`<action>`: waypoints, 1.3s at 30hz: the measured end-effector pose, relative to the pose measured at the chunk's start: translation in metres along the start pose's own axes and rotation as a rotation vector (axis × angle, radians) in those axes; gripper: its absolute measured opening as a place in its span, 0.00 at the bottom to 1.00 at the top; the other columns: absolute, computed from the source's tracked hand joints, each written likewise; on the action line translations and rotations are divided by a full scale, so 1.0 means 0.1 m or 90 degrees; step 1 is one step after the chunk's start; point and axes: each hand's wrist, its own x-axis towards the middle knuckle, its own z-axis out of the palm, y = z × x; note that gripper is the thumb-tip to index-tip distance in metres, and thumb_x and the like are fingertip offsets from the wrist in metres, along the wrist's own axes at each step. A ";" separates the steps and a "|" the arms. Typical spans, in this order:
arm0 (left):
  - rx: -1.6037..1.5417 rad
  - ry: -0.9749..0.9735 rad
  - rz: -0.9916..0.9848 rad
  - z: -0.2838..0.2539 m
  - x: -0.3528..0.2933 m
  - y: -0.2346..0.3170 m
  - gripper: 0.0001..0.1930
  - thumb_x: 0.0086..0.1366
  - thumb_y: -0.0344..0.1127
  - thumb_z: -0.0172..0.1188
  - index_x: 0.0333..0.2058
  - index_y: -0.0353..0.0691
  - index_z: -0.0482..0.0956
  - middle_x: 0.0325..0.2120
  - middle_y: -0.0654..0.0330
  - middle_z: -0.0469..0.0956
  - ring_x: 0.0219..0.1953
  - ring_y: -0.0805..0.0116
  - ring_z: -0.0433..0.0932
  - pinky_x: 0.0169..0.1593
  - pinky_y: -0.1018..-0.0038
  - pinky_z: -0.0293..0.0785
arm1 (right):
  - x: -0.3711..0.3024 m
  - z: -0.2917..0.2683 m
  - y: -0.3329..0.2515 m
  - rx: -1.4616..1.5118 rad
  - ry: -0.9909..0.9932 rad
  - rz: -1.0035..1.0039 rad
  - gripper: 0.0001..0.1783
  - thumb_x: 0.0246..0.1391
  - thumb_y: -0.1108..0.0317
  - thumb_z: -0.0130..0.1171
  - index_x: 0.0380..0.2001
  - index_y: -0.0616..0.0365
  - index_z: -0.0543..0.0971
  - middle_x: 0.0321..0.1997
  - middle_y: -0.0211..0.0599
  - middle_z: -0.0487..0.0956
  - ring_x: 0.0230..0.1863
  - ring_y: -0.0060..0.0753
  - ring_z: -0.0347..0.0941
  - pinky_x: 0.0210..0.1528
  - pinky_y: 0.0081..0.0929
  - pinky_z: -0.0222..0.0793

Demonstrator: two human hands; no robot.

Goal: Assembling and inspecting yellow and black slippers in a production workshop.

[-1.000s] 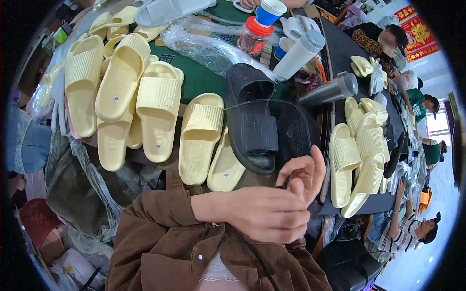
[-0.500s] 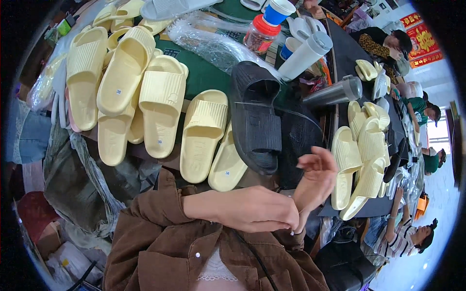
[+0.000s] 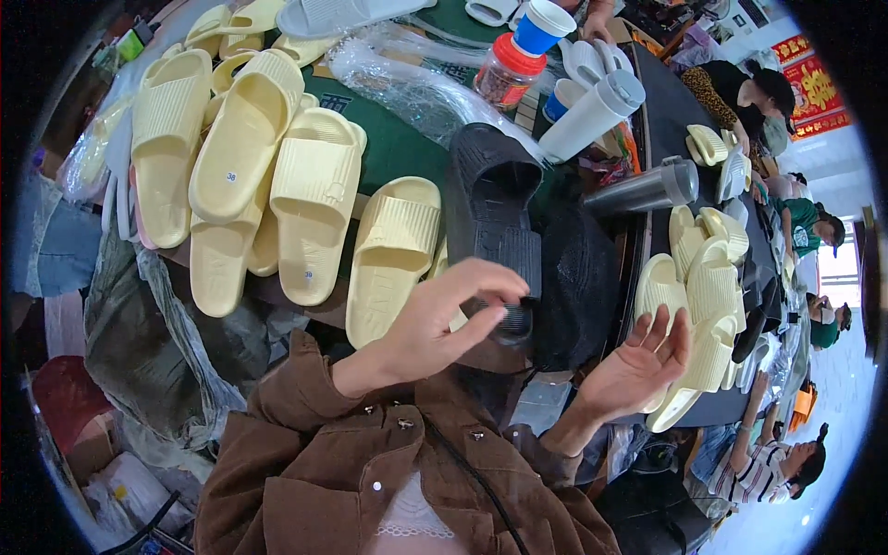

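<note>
My left hand is raised over the table's near edge with fingers curved and apart, holding nothing. It partly covers a pale yellow slide slipper and the lower end of the black slides. To the right, my right hand is lifted palm up, fingers spread, with nothing in it. Behind its fingertips lies a group of yellow slides on the dark table. A dark mesh-like item rests between the black slides and that group. At left, more yellow slides overlap in a pile.
Behind the black slides stand a white tumbler, a steel flask and a red-lidded jar topped by a paper cup. Clear plastic wrap spreads over the green cloth. Several people work along the table at right.
My hands were together at the right wrist; now they are apart. The left has risen in front of the slippers, and the right has moved rightward and turned palm up.
</note>
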 end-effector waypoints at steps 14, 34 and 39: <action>0.607 0.093 -0.075 -0.28 -0.57 -0.47 0.27 0.53 0.31 0.62 0.51 0.31 0.66 0.47 0.46 0.66 0.53 0.45 0.64 0.56 0.57 0.62 | -0.11 0.20 0.48 -0.459 -0.741 0.020 0.46 0.41 0.81 0.61 0.66 0.60 0.55 0.70 0.49 0.56 0.71 0.50 0.48 0.70 0.38 0.45; 0.797 0.055 -0.141 -0.16 -0.31 -1.04 0.17 0.57 0.42 0.59 0.37 0.33 0.75 0.38 0.48 0.72 0.47 0.51 0.68 0.52 0.58 0.60 | -0.04 0.38 0.59 -0.516 -0.777 -0.035 0.52 0.34 0.77 0.67 0.66 0.62 0.54 0.67 0.54 0.57 0.69 0.56 0.51 0.69 0.41 0.48; 0.820 0.060 -0.105 -0.15 -0.33 -1.13 0.15 0.58 0.40 0.58 0.36 0.32 0.76 0.38 0.49 0.73 0.48 0.51 0.68 0.53 0.57 0.60 | 0.03 0.27 0.63 -0.472 -0.742 0.046 0.51 0.33 0.80 0.63 0.65 0.61 0.56 0.68 0.51 0.58 0.70 0.50 0.50 0.70 0.35 0.47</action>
